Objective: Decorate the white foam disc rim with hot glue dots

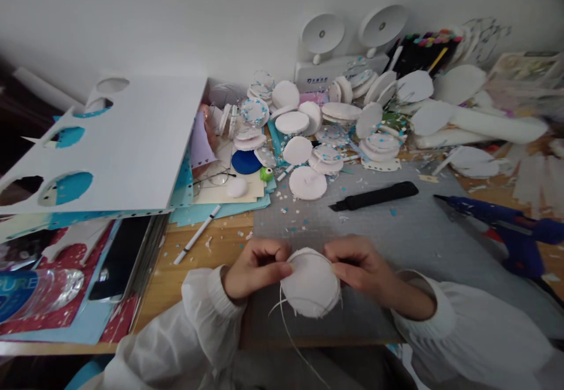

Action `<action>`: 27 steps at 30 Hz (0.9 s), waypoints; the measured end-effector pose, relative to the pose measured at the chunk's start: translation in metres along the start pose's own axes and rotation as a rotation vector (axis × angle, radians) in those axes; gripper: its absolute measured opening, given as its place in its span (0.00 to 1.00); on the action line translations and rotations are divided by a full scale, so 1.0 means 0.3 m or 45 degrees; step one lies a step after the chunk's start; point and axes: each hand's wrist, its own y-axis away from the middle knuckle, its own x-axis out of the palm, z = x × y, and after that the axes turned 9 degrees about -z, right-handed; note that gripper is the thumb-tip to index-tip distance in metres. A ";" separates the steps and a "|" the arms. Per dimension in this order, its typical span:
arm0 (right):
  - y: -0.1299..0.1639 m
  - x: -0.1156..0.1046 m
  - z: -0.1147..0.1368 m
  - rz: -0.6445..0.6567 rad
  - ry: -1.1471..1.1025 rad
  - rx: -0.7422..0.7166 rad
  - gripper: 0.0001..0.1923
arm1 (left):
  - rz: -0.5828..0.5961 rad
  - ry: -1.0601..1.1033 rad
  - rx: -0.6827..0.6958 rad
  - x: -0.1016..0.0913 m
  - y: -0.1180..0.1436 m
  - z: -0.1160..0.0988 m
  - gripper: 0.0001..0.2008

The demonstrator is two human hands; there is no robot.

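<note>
"Where's the piece?"

"I have the white disc (311, 287) above the near part of the grey mat (418, 243), a thin white string (287, 326) hanging off its lower left."

"What's around it?"

"Just beyond my hands, a black craft knife (376, 196) lies on the mat. A blue glue gun (520, 237) sits off to my right, tip pointing inward. At the mat's far edge, a crowded heap of discs (308, 184) fills the way toward the wall. Left of the mat, a white pen (197, 235) rests on the wooden surface (161, 302); farther left I see a white board (136, 143) with round holes, a dark phone (121, 258) and a water bottle (39, 293)."

"And the disc against your grip?"

"Between both. My left grip (264, 266) pinches its left edge, thumb on the near face; my right grip (359, 264) pinches the right edge. Whether either one also catches the string, I can't tell."
</note>
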 end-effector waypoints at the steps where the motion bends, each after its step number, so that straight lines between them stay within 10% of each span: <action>1: -0.001 0.002 0.001 0.004 0.004 0.001 0.16 | 0.011 -0.028 -0.028 0.003 0.000 -0.005 0.24; 27: -0.001 0.024 0.004 0.135 -0.058 0.152 0.17 | 0.096 -0.071 -0.255 -0.003 0.011 -0.009 0.25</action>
